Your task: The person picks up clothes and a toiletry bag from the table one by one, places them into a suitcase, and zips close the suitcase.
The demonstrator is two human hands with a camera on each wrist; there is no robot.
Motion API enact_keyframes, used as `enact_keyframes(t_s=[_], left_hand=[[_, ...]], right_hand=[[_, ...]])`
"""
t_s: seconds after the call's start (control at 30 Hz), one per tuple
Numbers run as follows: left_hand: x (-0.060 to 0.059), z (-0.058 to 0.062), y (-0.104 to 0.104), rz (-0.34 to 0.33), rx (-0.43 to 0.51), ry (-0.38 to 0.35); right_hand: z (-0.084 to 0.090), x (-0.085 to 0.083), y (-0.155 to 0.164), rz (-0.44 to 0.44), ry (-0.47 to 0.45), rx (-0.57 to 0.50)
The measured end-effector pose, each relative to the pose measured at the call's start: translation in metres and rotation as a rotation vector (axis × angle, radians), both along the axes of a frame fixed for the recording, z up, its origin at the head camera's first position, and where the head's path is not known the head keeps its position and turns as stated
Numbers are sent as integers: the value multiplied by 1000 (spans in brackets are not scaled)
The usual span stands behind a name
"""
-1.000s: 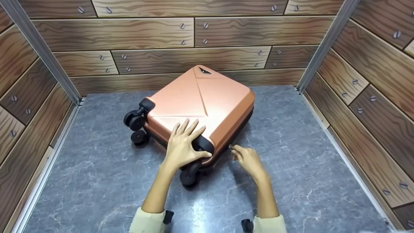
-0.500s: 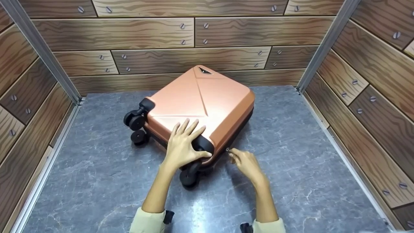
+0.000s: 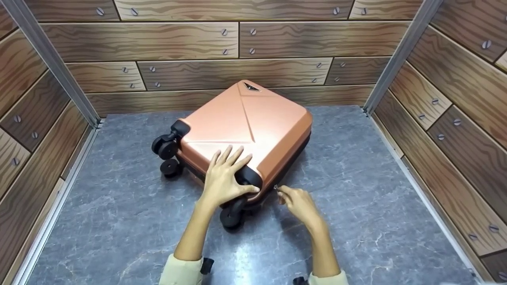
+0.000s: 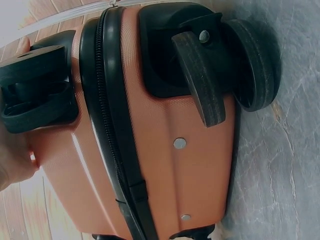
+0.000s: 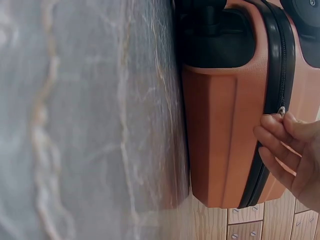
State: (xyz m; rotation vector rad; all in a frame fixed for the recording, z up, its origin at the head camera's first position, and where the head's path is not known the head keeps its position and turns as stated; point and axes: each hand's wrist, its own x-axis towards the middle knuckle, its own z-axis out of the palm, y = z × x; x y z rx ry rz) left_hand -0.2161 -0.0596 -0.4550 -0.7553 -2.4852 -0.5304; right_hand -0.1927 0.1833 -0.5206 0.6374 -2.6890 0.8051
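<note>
An orange-pink hard-shell suitcase (image 3: 245,122) lies flat on the floor, its wheeled end turned toward me. My left hand (image 3: 222,178) rests spread over its near corner, fingers straight on the shell and thumb beside the black corner guard. At the suitcase's right side my right hand (image 3: 299,202) pinches a small metal zipper pull (image 5: 282,111) between thumb and forefinger. The pull sits on the black zipper (image 5: 283,65) that runs round the case's middle. In the left wrist view the zipper band (image 4: 112,100) passes between the wheels, and the left hand is mostly cut off.
Black double wheels (image 3: 164,146) stick out at the left corner, with another wheel (image 3: 231,217) below my left hand. The grey marbled floor (image 3: 119,221) is bounded by wood-plank-patterned walls (image 3: 190,39) at the back and both sides.
My right hand has slid the zipper pull a short way along the side, toward the near wheeled corner. The left hand and the suitcase have stayed in place.
</note>
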Motion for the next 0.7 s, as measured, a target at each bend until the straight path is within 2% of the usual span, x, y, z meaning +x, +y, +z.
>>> enact_keyframes(t_s=[0.43, 0.7], left_hand=[[1, 1, 1, 8, -5, -18], [1, 0, 0, 5, -6, -10]], right_hand=[[-3, 6, -3, 49, 51, 6], [-2, 9, -6, 44, 80, 34]])
